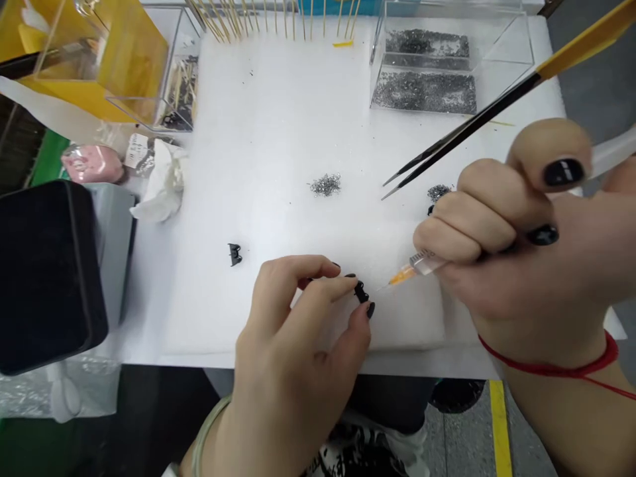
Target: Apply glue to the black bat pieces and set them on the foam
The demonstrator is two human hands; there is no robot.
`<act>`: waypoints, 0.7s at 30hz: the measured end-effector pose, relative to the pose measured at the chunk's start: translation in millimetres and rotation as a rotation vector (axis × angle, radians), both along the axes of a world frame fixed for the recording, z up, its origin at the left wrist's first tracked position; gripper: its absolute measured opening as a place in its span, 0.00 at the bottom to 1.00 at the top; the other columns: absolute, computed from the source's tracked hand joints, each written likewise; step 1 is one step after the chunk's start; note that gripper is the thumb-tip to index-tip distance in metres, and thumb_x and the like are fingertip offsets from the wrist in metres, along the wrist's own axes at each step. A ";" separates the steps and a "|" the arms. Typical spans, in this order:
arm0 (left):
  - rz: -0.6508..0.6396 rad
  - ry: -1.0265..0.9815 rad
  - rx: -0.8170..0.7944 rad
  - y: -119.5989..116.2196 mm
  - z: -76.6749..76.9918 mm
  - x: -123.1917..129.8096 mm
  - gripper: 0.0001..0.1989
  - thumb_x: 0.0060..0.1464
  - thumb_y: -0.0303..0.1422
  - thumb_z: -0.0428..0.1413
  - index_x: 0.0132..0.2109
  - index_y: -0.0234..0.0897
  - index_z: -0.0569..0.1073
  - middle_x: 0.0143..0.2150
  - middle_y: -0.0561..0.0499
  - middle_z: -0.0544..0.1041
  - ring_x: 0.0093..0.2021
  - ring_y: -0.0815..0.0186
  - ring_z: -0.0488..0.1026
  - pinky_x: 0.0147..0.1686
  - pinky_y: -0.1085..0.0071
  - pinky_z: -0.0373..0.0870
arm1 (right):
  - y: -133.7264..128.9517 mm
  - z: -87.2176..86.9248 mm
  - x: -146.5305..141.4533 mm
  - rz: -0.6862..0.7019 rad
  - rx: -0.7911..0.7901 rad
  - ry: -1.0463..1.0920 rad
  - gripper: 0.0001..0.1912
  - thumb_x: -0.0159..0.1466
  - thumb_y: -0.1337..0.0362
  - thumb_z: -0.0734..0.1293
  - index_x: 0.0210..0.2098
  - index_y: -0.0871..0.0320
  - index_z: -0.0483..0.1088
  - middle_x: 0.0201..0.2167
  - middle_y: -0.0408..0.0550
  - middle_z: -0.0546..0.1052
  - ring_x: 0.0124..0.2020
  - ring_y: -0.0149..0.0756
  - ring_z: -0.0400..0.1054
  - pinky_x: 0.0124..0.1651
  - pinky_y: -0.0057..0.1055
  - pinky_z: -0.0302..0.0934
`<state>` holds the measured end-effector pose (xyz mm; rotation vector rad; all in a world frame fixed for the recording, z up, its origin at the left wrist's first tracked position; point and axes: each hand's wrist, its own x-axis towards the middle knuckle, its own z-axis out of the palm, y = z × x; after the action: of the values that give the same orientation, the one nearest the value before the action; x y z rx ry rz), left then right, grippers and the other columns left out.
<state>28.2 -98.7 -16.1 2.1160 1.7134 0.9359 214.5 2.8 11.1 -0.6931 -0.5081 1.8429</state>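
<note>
Between the thumb and fingertips of my left hand (303,338) is a small black piece with curved prongs, which looks like a mini hair claw clip (361,291). My right hand (517,225) is closed around a syringe (423,261) with an orange-based needle (401,275). The needle tip points left, a short gap from the clip. The same hand also holds black tweezers (447,139) with yellow handles, their tips slightly apart over the white pad. A similar black clip (235,254) lies to the left. Small silvery rhinestones (326,185) sit in a heap beyond my left hand.
Another dark glittery heap (439,192) is partly behind my right hand. Clear acrylic boxes (377,73) stand at the back right, near a row of thin wooden sticks (275,20). On the left are a yellow container (134,59), a crumpled tissue (161,182) and a black-topped device (50,278).
</note>
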 end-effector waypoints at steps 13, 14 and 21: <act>-0.006 -0.132 -0.159 1.7 2.6 -10.9 0.09 0.62 0.20 0.65 0.43 0.40 0.82 0.46 0.52 0.78 0.44 0.70 0.81 0.30 0.83 0.78 | -2.3 -18.9 -8.6 -0.088 -0.098 -0.029 0.26 0.59 0.55 0.84 0.16 0.58 0.70 0.10 0.31 0.50 0.11 0.20 0.52 0.14 0.20 0.59; -0.009 -0.132 -0.167 2.1 3.2 -10.5 0.09 0.62 0.20 0.64 0.43 0.40 0.82 0.46 0.52 0.78 0.45 0.69 0.81 0.31 0.82 0.79 | -2.2 -15.8 -9.1 -0.123 -0.146 -0.090 0.29 0.61 0.54 0.83 0.14 0.57 0.67 0.09 0.32 0.48 0.10 0.20 0.49 0.13 0.21 0.56; -0.014 -0.136 -0.175 2.7 2.6 -8.5 0.08 0.65 0.21 0.63 0.43 0.40 0.81 0.46 0.49 0.78 0.46 0.65 0.82 0.30 0.79 0.81 | -2.2 -6.1 -9.7 -0.135 -0.180 -0.300 0.32 0.67 0.51 0.79 0.14 0.57 0.65 0.09 0.35 0.49 0.10 0.22 0.49 0.13 0.23 0.54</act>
<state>19.7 -95.9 -13.5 1.9064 1.6470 0.8694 204.8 0.6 5.0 -1.1098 -0.4785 1.6788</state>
